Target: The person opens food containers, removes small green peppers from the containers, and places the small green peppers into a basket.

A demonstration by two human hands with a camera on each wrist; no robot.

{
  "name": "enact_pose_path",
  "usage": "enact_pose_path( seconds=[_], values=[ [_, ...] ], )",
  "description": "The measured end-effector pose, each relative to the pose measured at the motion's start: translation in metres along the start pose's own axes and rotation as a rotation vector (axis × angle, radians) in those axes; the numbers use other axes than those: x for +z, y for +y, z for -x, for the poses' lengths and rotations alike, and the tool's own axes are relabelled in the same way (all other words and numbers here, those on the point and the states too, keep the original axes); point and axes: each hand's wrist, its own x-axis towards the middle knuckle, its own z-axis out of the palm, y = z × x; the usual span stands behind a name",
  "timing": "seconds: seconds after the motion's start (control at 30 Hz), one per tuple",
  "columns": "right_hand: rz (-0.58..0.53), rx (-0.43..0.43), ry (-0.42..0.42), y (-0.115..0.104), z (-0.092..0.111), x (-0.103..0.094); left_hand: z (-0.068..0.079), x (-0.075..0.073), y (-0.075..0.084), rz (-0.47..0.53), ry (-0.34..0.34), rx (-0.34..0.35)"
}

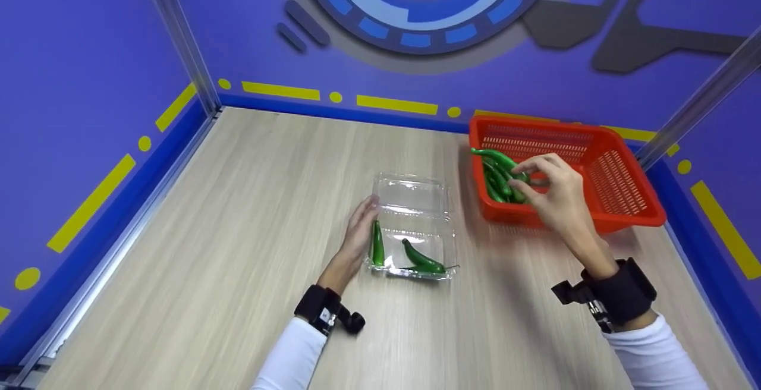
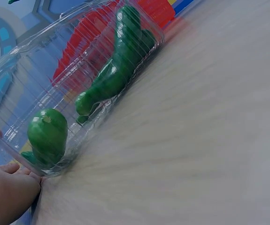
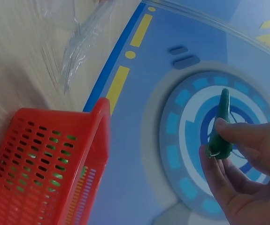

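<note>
A clear plastic clamshell box (image 1: pixel 410 238) lies with its lid (image 1: pixel 413 195) folded back, away from me. Inside its base are a green chili pepper (image 1: pixel 378 246) along the left wall and more green chili peppers (image 1: pixel 422 259) overlapping at the right. My left hand (image 1: pixel 358 229) rests along the box's left side, its fingers extended against the plastic. Over the left part of the red basket (image 1: pixel 630 219), my right hand (image 1: pixel 556 191) pinches a green chili pepper (image 3: pixel 223 110) between thumb and fingers. Several green chili peppers (image 1: pixel 496 185) lie below it in the basket.
The basket stands at the back right of the wooden table (image 1: pixel 238 229), near the blue back wall (image 1: pixel 380 69). A metal post (image 1: pixel 695 101) rises at the right back corner. Blue panels (image 1: pixel 77 110) also border the left side.
</note>
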Motion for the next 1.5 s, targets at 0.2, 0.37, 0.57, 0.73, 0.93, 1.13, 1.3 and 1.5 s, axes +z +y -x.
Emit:
enact_pose_path(
  seconds=[0.2,0.37,0.57,0.73,0.93,1.13,1.3,1.5],
  values=[
    [-0.006,0.019,0.031,0.01,0.0,-0.006,0.0,0.0,0.0,0.0,-0.035,0.011],
    [0.002,0.043,0.041,0.017,0.0,-0.01,0.0,0.0,0.0,0.005,-0.028,0.013],
    [-0.001,0.082,0.055,0.029,-0.003,-0.011,0.001,0.0,0.001,0.006,-0.015,0.006],
    [0.005,0.12,0.054,0.04,-0.003,-0.013,0.002,0.0,0.0,-0.003,-0.012,0.002],
    [0.01,0.147,0.079,0.052,-0.003,-0.016,0.002,0.0,0.001,0.001,-0.008,0.009],
    [0.009,0.157,0.093,0.063,-0.002,-0.014,0.002,0.0,0.001,0.006,-0.021,0.022],
    [0.038,0.16,0.095,0.073,0.001,-0.011,0.002,0.0,0.001,-0.002,-0.021,0.031],
    [0.059,0.176,0.099,0.079,0.003,-0.01,0.002,0.001,0.002,-0.002,-0.007,0.028]
  ],
)
